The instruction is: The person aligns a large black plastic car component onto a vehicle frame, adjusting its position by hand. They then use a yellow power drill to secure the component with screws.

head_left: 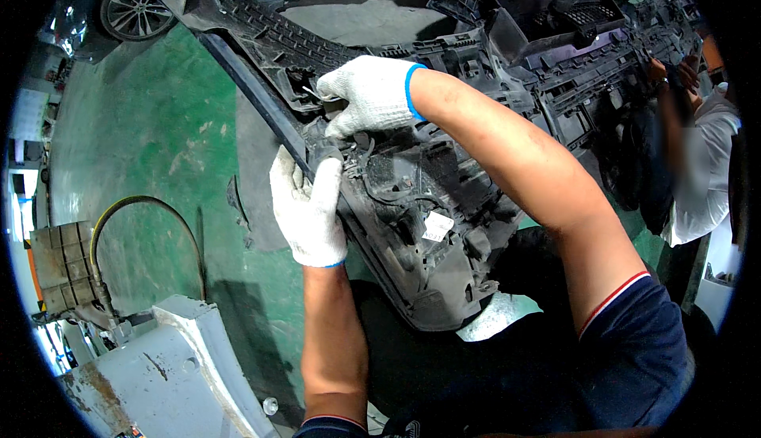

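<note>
A large dark car part (412,271), dusty plastic with brackets and wiring on it, lies before me. Along its left side runs a long black rail (254,89). My left hand (309,208), in a white knitted glove, is closed round this rail, thumb on the inner side and fingers on the outer. Just above it, my right hand (369,97), in a matching glove with a blue cuff, is curled over the part near the rail. A thin pale piece (309,91) shows at its fingertips; what they hold I cannot make out.
A person in a white top (701,168) works at the right by more dark car parts (571,81). At lower left stands a grey metal housing (158,367) with a curved hose (147,198). A car wheel (139,6) is at upper left, over a green floor (151,121).
</note>
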A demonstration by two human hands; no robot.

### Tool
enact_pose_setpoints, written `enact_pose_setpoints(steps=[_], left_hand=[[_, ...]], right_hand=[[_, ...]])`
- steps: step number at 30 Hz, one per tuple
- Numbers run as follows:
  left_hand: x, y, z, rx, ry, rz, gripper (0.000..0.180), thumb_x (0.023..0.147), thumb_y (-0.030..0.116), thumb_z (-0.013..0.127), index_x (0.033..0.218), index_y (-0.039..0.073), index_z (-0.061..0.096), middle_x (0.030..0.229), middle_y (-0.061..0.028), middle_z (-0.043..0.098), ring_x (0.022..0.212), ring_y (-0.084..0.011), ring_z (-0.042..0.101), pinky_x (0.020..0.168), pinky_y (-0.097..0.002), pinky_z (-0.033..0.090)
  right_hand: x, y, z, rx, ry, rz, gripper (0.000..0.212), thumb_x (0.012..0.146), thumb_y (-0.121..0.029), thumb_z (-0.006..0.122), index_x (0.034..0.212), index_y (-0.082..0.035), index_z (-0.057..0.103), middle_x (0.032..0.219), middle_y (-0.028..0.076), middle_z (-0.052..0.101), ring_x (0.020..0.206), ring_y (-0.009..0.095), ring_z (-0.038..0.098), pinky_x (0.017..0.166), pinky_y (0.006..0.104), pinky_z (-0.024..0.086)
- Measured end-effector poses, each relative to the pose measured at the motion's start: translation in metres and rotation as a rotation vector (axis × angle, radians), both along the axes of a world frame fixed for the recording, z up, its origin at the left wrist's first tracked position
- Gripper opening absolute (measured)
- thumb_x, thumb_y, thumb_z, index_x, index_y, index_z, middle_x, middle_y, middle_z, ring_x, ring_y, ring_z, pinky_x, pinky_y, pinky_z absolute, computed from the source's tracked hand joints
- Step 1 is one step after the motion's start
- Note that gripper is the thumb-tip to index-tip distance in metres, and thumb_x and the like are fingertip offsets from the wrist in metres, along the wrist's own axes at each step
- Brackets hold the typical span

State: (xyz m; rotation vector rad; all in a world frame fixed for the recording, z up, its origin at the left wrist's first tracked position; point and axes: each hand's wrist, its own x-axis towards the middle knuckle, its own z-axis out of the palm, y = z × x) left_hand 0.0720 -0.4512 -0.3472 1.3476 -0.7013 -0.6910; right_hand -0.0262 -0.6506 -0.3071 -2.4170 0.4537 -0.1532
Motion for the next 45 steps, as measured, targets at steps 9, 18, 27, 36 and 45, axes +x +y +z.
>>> enact_pose_setpoints(steps=[9,18,27,36,45], left_hand=[[-0.002,-0.005,-0.01,0.041,-0.051,0.053,0.044,0.103,0.012,0.067,0.143,-0.004,0.055,0.124,-0.0103,0.068,0.108,-0.0169,0.064,0.099,-0.032,0.051],[0.008,-0.003,-0.015,0.025,0.002,0.016,0.039,0.103,0.008,0.065,0.138,-0.007,0.056,0.123,-0.0129,0.068,0.104,-0.0183,0.065,0.092,-0.0324,0.054],[0.013,-0.004,-0.03,-0.023,0.105,0.087,0.042,0.101,0.008,0.068,0.138,-0.006,0.056,0.127,-0.0168,0.068,0.11,-0.0234,0.066,0.097,-0.0373,0.056],[0.014,-0.008,-0.03,-0.002,0.007,0.008,0.032,0.099,0.016,0.07,0.125,-0.001,0.061,0.115,-0.0135,0.07,0.102,-0.0228,0.068,0.089,-0.0389,0.058],[0.013,-0.001,-0.027,0.014,-0.043,0.084,0.033,0.099,0.015,0.068,0.127,-0.002,0.064,0.123,-0.0158,0.069,0.107,-0.0233,0.069,0.096,-0.0381,0.057]], right_hand=[[-0.009,0.008,-0.03,0.08,-0.14,-0.156,0.053,0.084,-0.037,0.083,0.12,0.001,0.071,0.116,0.024,0.075,0.109,0.035,0.074,0.094,0.0412,0.057],[-0.028,-0.009,-0.013,0.184,0.007,0.013,0.049,0.082,-0.035,0.082,0.122,-0.008,0.077,0.106,0.011,0.08,0.094,0.025,0.075,0.084,0.0388,0.057],[-0.047,0.011,-0.019,0.536,0.159,-0.01,0.038,0.094,-0.035,0.072,0.12,-0.007,0.076,0.089,0.006,0.078,0.073,0.018,0.069,0.066,0.0357,0.053],[-0.003,-0.001,-0.032,-0.033,0.13,0.184,0.054,0.091,-0.025,0.061,0.143,-0.013,0.067,0.131,0.018,0.073,0.121,0.036,0.068,0.106,0.0456,0.051],[0.012,-0.007,-0.027,-0.233,0.033,0.251,0.032,0.089,-0.02,0.063,0.115,-0.007,0.077,0.109,0.021,0.077,0.099,0.036,0.072,0.089,0.0507,0.055]])
